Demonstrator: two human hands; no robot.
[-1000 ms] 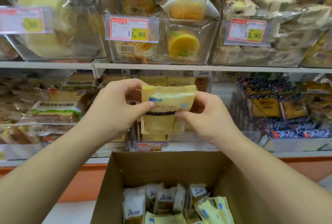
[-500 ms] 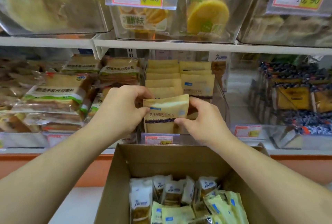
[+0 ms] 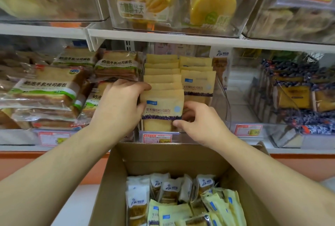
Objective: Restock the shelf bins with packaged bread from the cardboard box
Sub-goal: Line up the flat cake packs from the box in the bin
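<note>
Hands grip one tan paper bread packet (image 3: 162, 109), upright at the front of its row: left hand (image 3: 118, 106) curls round its left edge, right hand (image 3: 197, 122) pinches the lower right corner, above the brown cardboard box (image 3: 174, 156).

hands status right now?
Left hand: grips the left edge of the beige paper bread packet with purple band.
Right hand: pinches that packet's lower right corner.
</note>
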